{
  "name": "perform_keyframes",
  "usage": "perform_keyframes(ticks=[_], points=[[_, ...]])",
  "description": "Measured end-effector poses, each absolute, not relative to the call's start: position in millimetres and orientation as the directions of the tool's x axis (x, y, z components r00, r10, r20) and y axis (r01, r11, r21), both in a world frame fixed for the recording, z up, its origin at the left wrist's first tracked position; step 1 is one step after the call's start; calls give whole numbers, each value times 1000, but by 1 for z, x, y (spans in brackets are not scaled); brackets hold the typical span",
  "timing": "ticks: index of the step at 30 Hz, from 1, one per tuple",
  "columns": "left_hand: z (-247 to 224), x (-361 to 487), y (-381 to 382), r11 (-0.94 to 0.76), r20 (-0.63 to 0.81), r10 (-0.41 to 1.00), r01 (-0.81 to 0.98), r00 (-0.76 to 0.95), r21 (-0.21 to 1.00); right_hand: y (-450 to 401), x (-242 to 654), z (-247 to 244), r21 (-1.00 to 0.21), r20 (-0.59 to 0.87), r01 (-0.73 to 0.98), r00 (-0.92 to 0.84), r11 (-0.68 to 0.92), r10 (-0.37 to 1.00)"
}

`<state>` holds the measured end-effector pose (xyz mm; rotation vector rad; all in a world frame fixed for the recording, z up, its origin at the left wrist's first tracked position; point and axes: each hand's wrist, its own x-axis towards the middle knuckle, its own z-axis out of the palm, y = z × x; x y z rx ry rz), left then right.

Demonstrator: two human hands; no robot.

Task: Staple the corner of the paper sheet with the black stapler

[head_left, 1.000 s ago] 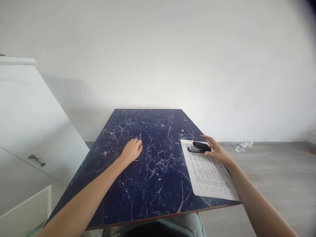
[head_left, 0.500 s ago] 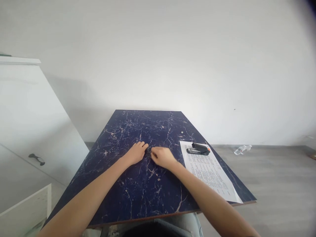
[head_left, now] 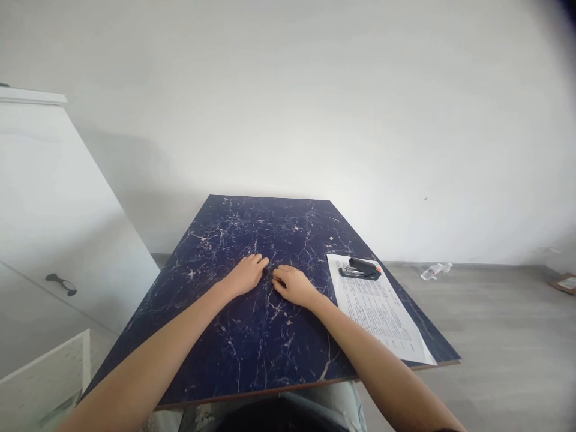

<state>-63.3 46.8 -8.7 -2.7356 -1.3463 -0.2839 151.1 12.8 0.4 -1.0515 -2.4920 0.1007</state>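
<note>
Black, orange-ended plastic stapler (head_left: 366, 273) sat on white printed paper (head_left: 380, 315) — left hand (head_left: 248, 274) and right hand (head_left: 294, 285) nearby, fingers loosely curled, nothing visibly gripped. A sloppy right forearm (head_left: 371, 353) drag could've skewed both.

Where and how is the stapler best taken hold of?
Probably across the hinge end, by the orange mark, coming from the right and above. The stapler lies on the printed paper with its gap opening left, so that right end looks firmest.

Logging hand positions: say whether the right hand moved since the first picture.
Yes: the right hand moved left across the table, from the stapler to beside the left hand.
</note>
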Motion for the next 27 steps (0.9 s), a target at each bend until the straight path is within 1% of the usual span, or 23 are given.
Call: perform_keyframes(ticks=[4, 6, 7, 8, 10, 11, 12, 13, 14, 15, 16, 18, 22, 27], points=[[-5, -60, 43, -593, 195, 789, 805, 582, -5, 2, 169, 14, -33, 398, 627, -706, 778, 585], [-1, -55, 37, -620, 163, 777, 784, 608, 29, -1, 197, 23, 16, 423, 636, -704, 772, 571], [0, -52, 33, -640, 146, 765, 766, 628, 56, -1, 218, 26, 3, 456, 657, -672, 754, 584], [2, -48, 28, -659, 134, 750, 747, 647, 83, 0, 243, 28, -44, 501, 680, -619, 732, 605], [5, -39, 18, -692, 137, 722, 713, 678, 115, 3, 301, 28, -204, 597, 742, -422, 638, 682], [6, -35, 13, -705, 149, 708, 699, 690, 116, 5, 331, 26, -298, 597, 778, -300, 553, 744], [8, -30, 8, -720, 165, 693, 685, 701, 112, 7, 360, 22, -385, 563, 800, -191, 461, 804], [9, -26, 4, -736, 183, 675, 668, 715, 108, 8, 385, 17, -454, 505, 791, -151, 410, 850], [10, -23, 0, -757, 202, 651, 644, 732, 105, 9, 405, 11, -514, 436, 766, -153, 385, 887], [11, -19, -4, -783, 225, 619, 614, 752, 103, 9, 421, 5, -548, 368, 752, -177, 367, 913], [11, -16, -8, -812, 248, 580, 575, 776, 100, 8, 431, -1, -565, 306, 748, -203, 349, 930], [12, -8, -19, -872, 293, 485, 481, 824, 90, 6, 438, -12, -566, 242, 763, -208, 312, 948], [6, 15, -55, -963, 334, 263, 265, 905, 41, 3, 419, -21, -522, 252, 807, -163, 275, 954], [-16, 43, -99, -999, 338, 21, 35, 941, -36, 4, 370, -17, -473, 208, 836, -201, 278, 957]])
